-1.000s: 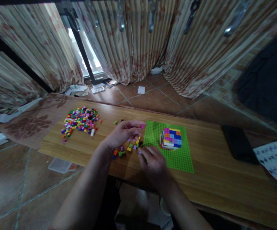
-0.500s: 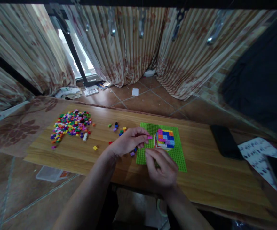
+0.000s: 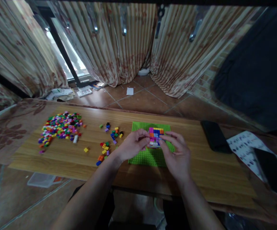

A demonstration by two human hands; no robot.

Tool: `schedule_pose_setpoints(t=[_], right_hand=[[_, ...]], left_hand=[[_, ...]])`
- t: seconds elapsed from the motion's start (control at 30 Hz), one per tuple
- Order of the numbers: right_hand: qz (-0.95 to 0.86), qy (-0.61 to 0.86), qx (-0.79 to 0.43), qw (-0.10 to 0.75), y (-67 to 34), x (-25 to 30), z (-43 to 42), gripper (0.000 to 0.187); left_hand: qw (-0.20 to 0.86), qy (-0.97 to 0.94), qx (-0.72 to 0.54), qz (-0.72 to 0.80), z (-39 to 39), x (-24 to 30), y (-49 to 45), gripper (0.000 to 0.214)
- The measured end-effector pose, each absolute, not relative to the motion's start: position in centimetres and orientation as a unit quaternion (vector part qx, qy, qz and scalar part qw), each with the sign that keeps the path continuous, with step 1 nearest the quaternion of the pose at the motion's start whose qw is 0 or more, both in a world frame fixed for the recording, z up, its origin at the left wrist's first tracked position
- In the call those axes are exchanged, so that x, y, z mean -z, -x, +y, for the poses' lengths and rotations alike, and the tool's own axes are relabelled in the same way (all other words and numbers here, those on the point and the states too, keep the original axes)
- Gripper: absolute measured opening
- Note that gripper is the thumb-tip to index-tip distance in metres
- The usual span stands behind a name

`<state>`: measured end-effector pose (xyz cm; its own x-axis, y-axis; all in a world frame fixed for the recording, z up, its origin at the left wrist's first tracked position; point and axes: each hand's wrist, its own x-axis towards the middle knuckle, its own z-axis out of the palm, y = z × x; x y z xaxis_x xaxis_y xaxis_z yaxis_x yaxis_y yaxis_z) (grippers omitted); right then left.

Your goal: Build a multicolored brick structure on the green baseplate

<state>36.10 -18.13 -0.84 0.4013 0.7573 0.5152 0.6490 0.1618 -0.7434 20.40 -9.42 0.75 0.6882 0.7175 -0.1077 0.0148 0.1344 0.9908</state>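
A block built of coloured toy bricks (image 3: 157,131) stands on a green studded baseplate (image 3: 138,159). Pink, orange, yellow and blue bricks show on its top. My left hand (image 3: 135,144) is at the block's left side, its thumb and fingers pinched on a small pink brick (image 3: 151,139) at the near left of the block's top. My right hand (image 3: 178,153) curls round the right side, with the thumb at the near face and the fingertips against the block. The fingers partly hide the block's sides.
Loose small bricks (image 3: 114,134) lie left of the baseplate, and a big mixed pile (image 3: 61,126) is at the table's far left. A black phone (image 3: 215,135), a printed sheet (image 3: 241,143) and another dark device (image 3: 273,171) lie on the right. A clear plastic tray (image 3: 41,180) is on the floor.
My left hand has brought the pink brick right to the block. My right hand has moved from in front of the block to its right side. The view has shifted slightly to the right.
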Motion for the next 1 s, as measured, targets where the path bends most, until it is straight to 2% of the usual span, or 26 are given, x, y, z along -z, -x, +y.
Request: schedule_pose_setpoints(t=[0.17,0.43,0.8,0.9,1.0], right_hand=[[-0.576,0.631,-0.072,0.514,-36.0,1.2,-18.2,0.012],[-0.589,0.647,-0.017,0.485,-35.2,0.9,-17.9,0.011],[-0.529,0.656,-0.065,0.534,-34.9,1.3,-17.7,0.012],[-0.490,0.672,-0.075,0.551,-34.9,1.4,-17.6,0.020],[-0.423,0.704,-0.113,0.560,-35.0,2.0,-17.3,0.036]], left_hand=[[0.671,-0.613,-0.267,0.321,-9.5,-0.1,-20.8,0.021],[0.667,-0.613,-0.260,0.335,-9.7,-0.3,-21.1,0.027],[0.620,-0.643,-0.270,0.360,-9.8,0.1,-21.3,0.024],[0.621,-0.633,-0.276,0.372,-9.9,0.1,-21.5,0.023],[0.632,-0.612,-0.279,0.386,-10.1,0.0,-21.8,0.022]])
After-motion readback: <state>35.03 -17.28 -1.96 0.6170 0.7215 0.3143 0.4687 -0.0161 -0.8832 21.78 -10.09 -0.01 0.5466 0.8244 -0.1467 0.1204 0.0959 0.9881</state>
